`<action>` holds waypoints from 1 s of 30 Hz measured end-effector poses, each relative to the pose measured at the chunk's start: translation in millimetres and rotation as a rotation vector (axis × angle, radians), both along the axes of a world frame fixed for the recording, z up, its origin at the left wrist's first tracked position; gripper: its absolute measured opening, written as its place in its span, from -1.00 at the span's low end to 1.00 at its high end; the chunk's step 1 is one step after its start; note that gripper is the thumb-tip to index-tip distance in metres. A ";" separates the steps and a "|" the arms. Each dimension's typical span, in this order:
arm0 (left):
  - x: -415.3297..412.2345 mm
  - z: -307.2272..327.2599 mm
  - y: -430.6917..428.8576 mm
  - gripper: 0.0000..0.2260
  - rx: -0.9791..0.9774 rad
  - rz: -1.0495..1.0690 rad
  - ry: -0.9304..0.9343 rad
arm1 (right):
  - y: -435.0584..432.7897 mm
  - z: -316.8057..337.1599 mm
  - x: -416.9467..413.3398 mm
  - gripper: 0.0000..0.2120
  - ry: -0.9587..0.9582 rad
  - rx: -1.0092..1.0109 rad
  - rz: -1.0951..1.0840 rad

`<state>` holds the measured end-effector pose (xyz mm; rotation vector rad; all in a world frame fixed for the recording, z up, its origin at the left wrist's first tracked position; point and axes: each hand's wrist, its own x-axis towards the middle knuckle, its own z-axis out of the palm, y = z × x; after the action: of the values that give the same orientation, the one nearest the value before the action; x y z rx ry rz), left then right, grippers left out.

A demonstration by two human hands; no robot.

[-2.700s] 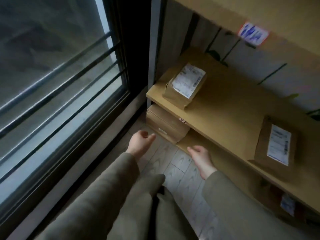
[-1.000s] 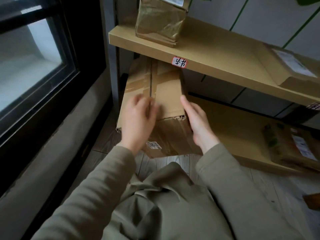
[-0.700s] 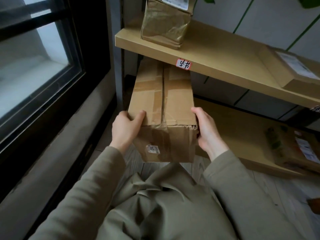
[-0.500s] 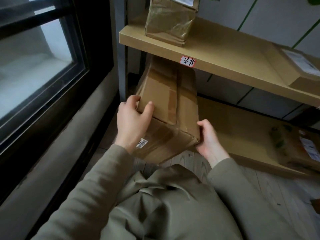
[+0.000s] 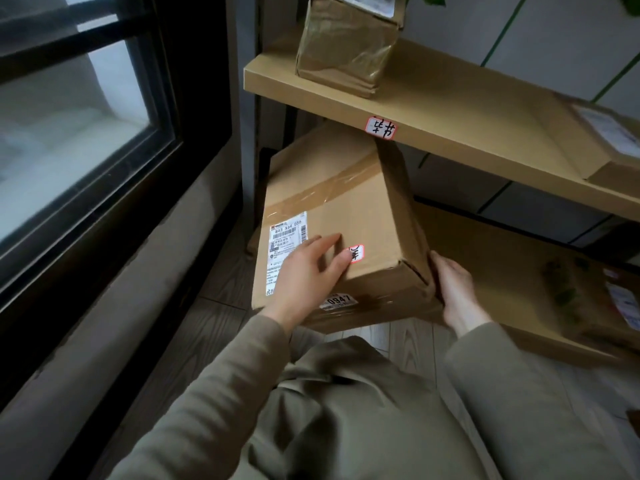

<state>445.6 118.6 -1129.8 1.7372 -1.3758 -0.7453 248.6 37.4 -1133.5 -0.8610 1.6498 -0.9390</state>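
Note:
A taped cardboard box (image 5: 346, 202) sticks out from under the upper shelf (image 5: 450, 109), tilted, with its near end off the lower shelf. Its top face carries a white shipping label and a small red-edged sticker. My left hand (image 5: 304, 278) lies flat on that face, fingers spread over the label's edge. Against the box's right side, at the near corner, my right hand (image 5: 453, 292) presses with its fingers straight along the cardboard.
A brown wrapped parcel (image 5: 346, 46) stands on the upper shelf above the box, and a flat parcel (image 5: 595, 133) lies farther right. The lower shelf (image 5: 485, 258) holds another parcel (image 5: 588, 299) at its right end. A dark-framed window (image 5: 69, 133) runs along the left.
The box has been pulled out from under the shelf and rolled over, so the labelled face is now up. My left hand moved from its left edge onto the top.

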 end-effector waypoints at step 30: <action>42.7 -38.6 -56.1 -0.50 -0.105 0.427 0.445 | -55.9 -43.4 31.1 -0.64 -0.444 0.140 -0.101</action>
<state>488.2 62.5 -1168.4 1.5841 -0.7016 -0.7423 279.7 -18.5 -1176.9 -0.4362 1.3611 -0.9882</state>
